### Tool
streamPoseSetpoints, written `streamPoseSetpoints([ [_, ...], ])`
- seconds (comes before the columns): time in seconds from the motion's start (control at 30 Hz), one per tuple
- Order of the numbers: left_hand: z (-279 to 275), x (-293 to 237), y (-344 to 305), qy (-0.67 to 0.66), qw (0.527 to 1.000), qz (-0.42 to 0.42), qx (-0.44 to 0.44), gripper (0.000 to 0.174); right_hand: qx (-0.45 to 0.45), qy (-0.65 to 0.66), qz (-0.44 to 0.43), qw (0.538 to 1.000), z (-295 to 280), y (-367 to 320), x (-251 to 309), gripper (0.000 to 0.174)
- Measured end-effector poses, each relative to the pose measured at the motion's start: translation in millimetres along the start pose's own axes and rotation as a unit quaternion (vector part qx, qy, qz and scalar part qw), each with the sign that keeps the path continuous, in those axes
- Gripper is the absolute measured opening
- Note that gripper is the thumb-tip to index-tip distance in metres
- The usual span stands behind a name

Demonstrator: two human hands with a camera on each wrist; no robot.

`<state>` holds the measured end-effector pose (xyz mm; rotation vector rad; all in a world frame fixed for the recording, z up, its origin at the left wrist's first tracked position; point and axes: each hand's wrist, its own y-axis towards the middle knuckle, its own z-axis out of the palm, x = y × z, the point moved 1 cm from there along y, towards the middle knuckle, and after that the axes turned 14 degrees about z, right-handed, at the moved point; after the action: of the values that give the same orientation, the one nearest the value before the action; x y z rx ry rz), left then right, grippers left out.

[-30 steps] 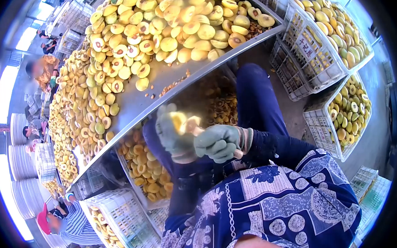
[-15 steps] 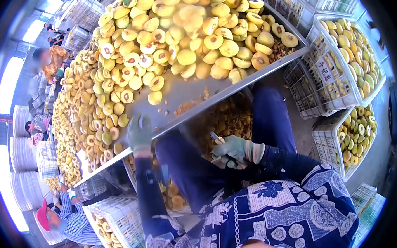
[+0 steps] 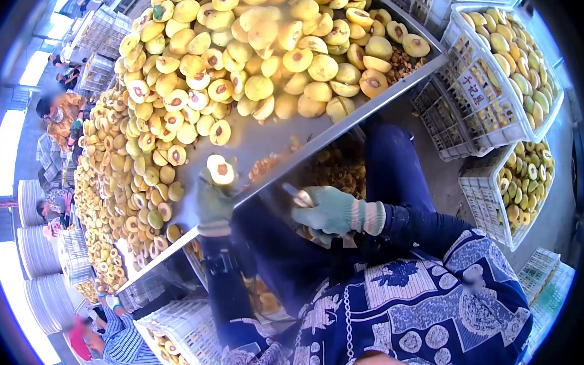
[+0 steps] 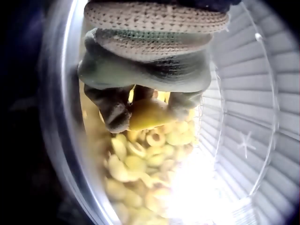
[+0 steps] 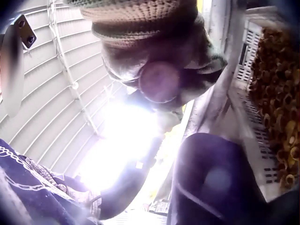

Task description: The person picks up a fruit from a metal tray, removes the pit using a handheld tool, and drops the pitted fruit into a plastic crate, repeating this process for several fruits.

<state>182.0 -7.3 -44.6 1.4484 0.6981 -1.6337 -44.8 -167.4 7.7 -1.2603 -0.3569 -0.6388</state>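
Observation:
My left hand (image 3: 213,201), in a grey-green knit glove, pinches a peach half (image 3: 221,170) with its reddish pit side up, over the near edge of the metal table (image 3: 284,139). In the left wrist view the gloved fingers (image 4: 115,117) curl about that yellow half. Above my lap the right hand (image 3: 331,210), gloved alike, grips a small hand tool (image 3: 300,195) whose metal tip points toward the left hand. The right wrist view shows the round butt of its handle (image 5: 160,82) in the fist; the working end is blurred.
A large heap of peach halves (image 3: 259,87) covers much of the table, with loose pits (image 3: 262,165) near its rim. White plastic crates (image 3: 472,102) of halves stand at the right, another crate (image 3: 181,334) lower left. My knee (image 3: 394,159) is under the table edge. Other people work at left.
My left hand left my lap, reached the table edge by half a second ago, and now holds a peach half there. The right hand stays over the lap with its tool, shifting slightly left.

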Motion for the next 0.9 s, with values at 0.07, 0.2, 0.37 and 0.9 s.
streamPoseSetpoints([
  [0.07, 30, -21, -33, 0.657, 0.652, 0.345, 0.156, 0.043, -0.04, 0.043, -0.057, 0.997, 13, -5, 5, 0.018],
  [0.2, 99, -21, -77, 0.101, 0.989, 0.091, 0.058, 0.059, -0.209, -0.171, -0.346, 0.899, 16, 30, -18, 0.02],
  [0.37, 131, -26, -106, -0.25, 0.967, -0.006, 0.043, 0.061, -0.232, -0.039, -0.313, 0.92, 17, 1, -33, 0.024],
  [0.9, 125, -24, -130, -0.036, 0.998, 0.056, -0.018, 0.064, -0.022, -0.1, -0.016, 0.995, 15, -52, -13, 0.022],
])
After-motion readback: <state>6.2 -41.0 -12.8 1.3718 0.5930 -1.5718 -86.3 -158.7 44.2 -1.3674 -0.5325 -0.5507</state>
